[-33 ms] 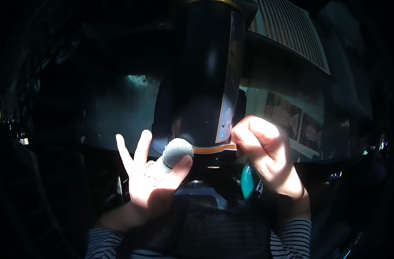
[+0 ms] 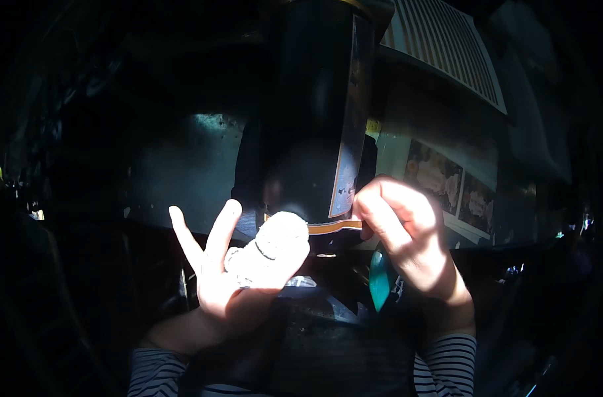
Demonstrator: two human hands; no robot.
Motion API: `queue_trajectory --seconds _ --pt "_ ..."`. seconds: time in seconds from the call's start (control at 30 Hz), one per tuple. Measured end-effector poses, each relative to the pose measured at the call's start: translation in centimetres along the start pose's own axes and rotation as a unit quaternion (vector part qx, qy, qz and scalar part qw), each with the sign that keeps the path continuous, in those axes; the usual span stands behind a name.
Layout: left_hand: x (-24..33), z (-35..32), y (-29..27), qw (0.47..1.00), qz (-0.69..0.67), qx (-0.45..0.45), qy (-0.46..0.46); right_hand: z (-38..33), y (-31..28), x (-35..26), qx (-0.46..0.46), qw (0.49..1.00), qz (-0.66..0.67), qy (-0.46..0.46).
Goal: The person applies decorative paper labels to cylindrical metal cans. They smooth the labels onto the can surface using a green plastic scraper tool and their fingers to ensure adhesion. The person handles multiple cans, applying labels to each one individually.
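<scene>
My left hand [image 2: 217, 291] has two fingers spread, its thumb pressed along a white dimpled cloth [image 2: 278, 241] that covers its other fingertips. The cloth overlaps the left part of a thin orange strip with pale edges [image 2: 334, 227], which runs along the bottom edge of a large black cylinder [image 2: 305, 119]. At the strip's right end, my right hand [image 2: 410, 235] is closed, with thumb and forefinger pinched on it. Below that hand hangs a teal pointed object [image 2: 379, 281]; whether the palm grips it is hidden. A framed label panel [image 2: 346, 172] runs up the cylinder's right side.
Behind the cylinder on the right lie a striped sheet [image 2: 447, 46] and a sheet with flower pictures [image 2: 437, 175]. A dull grey surface [image 2: 182, 172] extends on the left. Bright sunlight washes out the hands; the surroundings are very dark.
The cloth and the left thumb have shifted slightly right along the strip, covering more of it. The left fingers have spread a little wider. My right hand stays almost still.
</scene>
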State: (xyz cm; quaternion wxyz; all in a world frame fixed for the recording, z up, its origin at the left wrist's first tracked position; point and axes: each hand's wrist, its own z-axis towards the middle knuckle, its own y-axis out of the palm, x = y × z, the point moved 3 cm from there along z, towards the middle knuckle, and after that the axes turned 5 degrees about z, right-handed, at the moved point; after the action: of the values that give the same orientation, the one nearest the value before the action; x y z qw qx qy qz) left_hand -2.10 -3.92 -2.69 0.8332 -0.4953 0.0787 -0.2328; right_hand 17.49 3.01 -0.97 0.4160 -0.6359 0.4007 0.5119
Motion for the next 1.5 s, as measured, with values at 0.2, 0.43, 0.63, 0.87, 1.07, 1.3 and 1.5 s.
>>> queue_trajectory --seconds 0.2,0.43,0.63,0.87,1.07,1.3,1.5 --pt "2.9 2.1 1.6 0.986 0.126 0.075 0.082 -0.1 -0.3 -0.5 0.004 0.998 -0.054 -0.012" --pt "1.1 6.4 0.5 0.997 -0.041 0.036 -0.05 0.1 -1.2 0.2 -0.013 1.0 -0.004 0.0" --pt "-0.9 2.0 1.8 0.981 -0.125 -0.086 -0.12 0.3 -0.6 -0.6 -0.028 0.999 -0.011 0.031" --pt "1.8 -0.2 0.7 0.995 0.093 0.026 0.0 0.2 -0.2 -0.1 -0.014 1.0 0.017 0.013" --pt "4.0 1.5 2.4 0.981 0.147 0.125 0.008 -0.2 -0.3 -0.1 -0.025 0.998 0.055 0.003" --pt "0.0 5.4 1.2 0.982 -0.122 0.008 -0.145 -0.1 -0.6 -0.4 -0.021 1.0 -0.006 -0.001" --pt "-1.2 1.4 0.9 0.971 -0.184 -0.059 -0.138 0.2 -0.3 -0.9 -0.041 0.995 0.044 0.081"
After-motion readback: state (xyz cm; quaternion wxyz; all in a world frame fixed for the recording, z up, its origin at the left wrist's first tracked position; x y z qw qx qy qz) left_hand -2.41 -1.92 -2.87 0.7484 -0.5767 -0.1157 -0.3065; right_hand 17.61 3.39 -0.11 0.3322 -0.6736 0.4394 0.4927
